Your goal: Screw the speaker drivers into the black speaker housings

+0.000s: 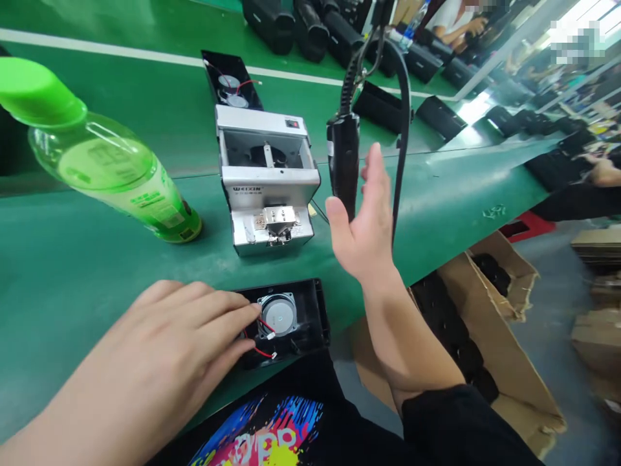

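Observation:
Near the table's front edge lies a black speaker housing with a round grey speaker set in it. My left hand is curled over the housing's left part and grips it, hiding that end. Red and black wires with small white plugs come out beside its fingertips. My right hand is raised, thumb apart and fingers stretched out, beside a hanging black electric screwdriver. Its palm faces the tool without visibly closing on it. Behind the housing stands a silver screw feeder marked WEIXIN.
A green-capped bottle stands at the left. Another black housing with speakers lies behind the feeder. Several black housings line the table's far side. Cardboard boxes sit below the right edge. Other people work farther off.

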Motion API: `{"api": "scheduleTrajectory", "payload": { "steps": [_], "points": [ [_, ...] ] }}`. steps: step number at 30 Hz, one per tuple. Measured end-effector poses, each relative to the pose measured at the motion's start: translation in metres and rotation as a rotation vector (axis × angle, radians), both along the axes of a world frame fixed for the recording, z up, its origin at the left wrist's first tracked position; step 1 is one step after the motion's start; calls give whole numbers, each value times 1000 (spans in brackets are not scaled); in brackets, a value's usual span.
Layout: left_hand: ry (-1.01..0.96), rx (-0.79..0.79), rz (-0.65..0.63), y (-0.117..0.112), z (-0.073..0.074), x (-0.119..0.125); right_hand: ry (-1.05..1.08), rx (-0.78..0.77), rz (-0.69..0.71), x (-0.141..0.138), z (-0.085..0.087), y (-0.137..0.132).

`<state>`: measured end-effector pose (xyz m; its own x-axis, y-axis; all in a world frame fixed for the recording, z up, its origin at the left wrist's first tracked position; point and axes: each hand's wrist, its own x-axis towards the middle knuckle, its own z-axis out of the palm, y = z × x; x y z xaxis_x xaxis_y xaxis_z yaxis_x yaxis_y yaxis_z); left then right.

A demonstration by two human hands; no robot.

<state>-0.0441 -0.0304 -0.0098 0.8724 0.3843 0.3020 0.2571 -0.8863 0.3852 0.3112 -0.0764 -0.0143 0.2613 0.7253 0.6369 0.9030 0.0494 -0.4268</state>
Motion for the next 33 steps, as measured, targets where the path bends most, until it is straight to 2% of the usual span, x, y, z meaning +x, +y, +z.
{"api": "scheduleTrajectory", "payload": {
  "steps": [3,6,9,14,16,20,23,26,28,31,33],
  "points": [
    [-36,103,-112,-4,-2,28,319,-200,115,19,-7,21],
    [42,118,-139,-5,-5,41,528,-300,213,33,0,19],
    [131,119,-140,-7,-7,43,595,-285,221,37,13,4],
    [114,157,-111,-13,-10,42,711,-167,186,27,43,-13],
    [118,170,-109,-14,-11,42,720,-144,177,18,57,-15],
    [159,157,-114,-13,-10,47,734,-52,280,-3,79,-20],
    [182,134,-99,-12,-9,52,713,36,226,-23,95,-20],
    [192,105,-85,-13,-8,56,736,2,164,-44,114,-14],
    [211,74,-82,-15,-7,58,758,-41,187,-55,126,-7],
    [258,29,-80,-17,-6,61,694,12,249,-68,134,4],
    [295,15,-84,-18,-5,63,560,47,258,-74,130,10]
  ]
}}
